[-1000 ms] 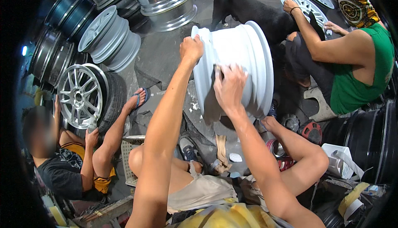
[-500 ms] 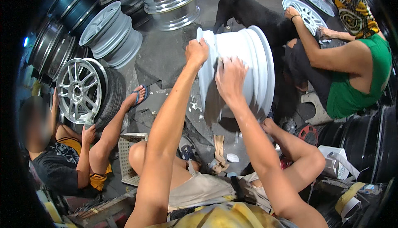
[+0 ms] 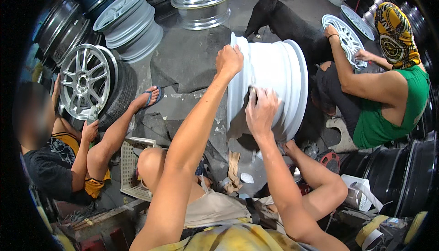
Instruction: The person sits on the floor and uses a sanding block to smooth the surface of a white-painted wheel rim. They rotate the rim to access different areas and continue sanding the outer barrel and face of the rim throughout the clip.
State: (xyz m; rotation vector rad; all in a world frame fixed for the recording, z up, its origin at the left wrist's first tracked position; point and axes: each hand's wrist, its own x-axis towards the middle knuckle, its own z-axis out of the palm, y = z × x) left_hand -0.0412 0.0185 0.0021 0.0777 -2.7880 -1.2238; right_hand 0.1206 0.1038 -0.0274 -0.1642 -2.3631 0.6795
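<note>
A white-painted wheel rim [image 3: 279, 70] stands on its edge in front of me, its barrel facing my hands. My left hand [image 3: 229, 61] is closed over the upper part of its left lip. Lower down, my right hand [image 3: 263, 109] presses against the barrel with its fingers bent together. A small dark pad [image 3: 252, 92] shows at those fingertips; its exact kind is hard to make out. Below my right hand, the lower barrel lies in shadow.
Left, a seated person holds a tool by a silver spoked wheel [image 3: 83, 83]. Right, a person in green [image 3: 388, 109] handles a white spoked rim [image 3: 340, 27]. A black dog [image 3: 292, 22] stands behind my rim. A plastic basket [image 3: 129, 169] is beside my left knee; stacked rims [image 3: 201, 9] stand farther back.
My right hand has slid down the barrel toward me. My left hand keeps its place on the lip. The whole view has shifted slightly.
</note>
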